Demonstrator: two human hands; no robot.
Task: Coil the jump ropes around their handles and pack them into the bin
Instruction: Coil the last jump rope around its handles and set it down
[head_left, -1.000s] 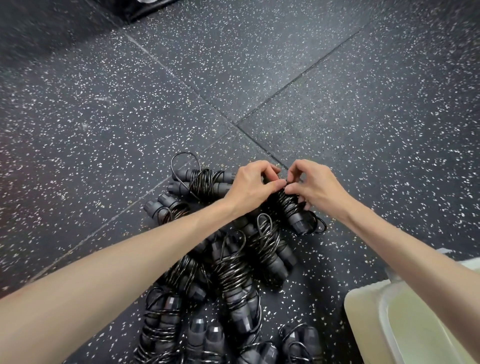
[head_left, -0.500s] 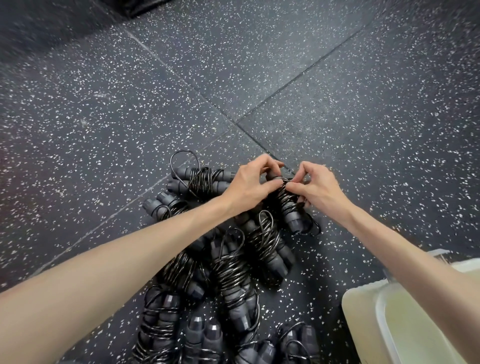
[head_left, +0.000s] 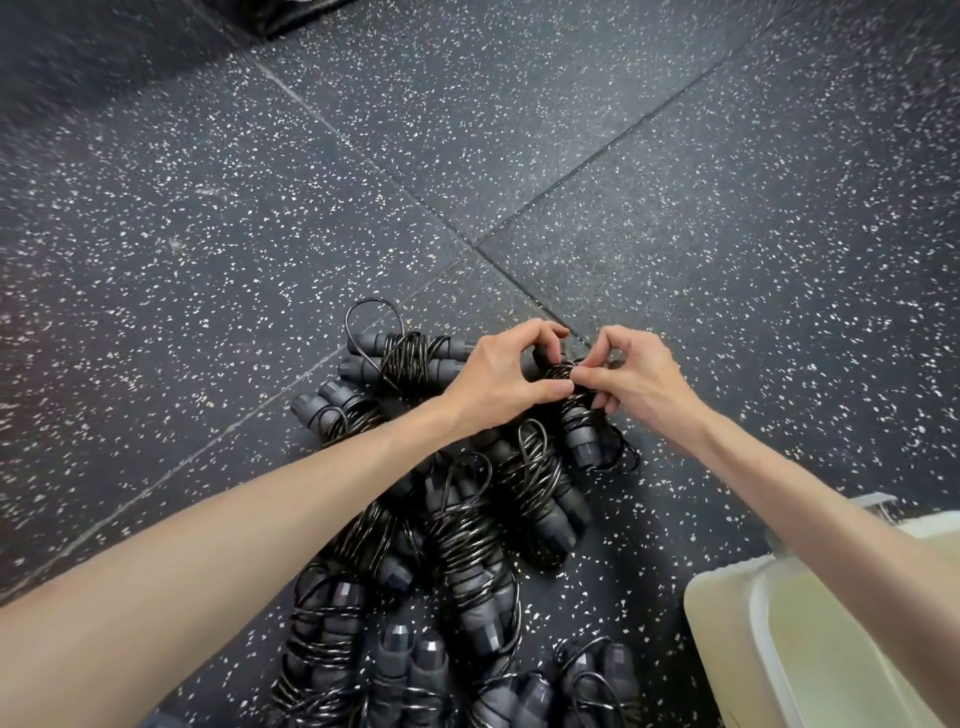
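Nearest you, at the lower right corner, sits the pale translucent bin (head_left: 727, 618), only its rim and part of its inside in view, with your right forearm passing over it. Just left of it, along the bottom edge, lie several wound jump ropes (head_left: 410, 670), grey handles paired side by side with black cord looped round them. The heap climbs away from you: one bundle (head_left: 467, 551) lies lengthwise in the middle, another (head_left: 535, 483) just beyond it to the right, all touching or overlapping on the dark speckled rubber floor (head_left: 208, 249).

Your two forearms reach in from the lower corners and meet over the far right of the heap. There your left hand (head_left: 498, 374) curls over the top of the jump rope (head_left: 582, 431) you are working on, thumb and fingertips pinching the black cord at its upper end. Your right hand (head_left: 634, 374) meets it from the other side, fingers bent, pinching the same coil; the two thumbs nearly touch. The bundle's grey handle ends point down toward you, a loose loop of cord hanging beside them.

Left of your left hand lies a further bundle (head_left: 410, 353) crosswise, a loop of cord standing up from it. Beyond, the floor tiles' seams cross.
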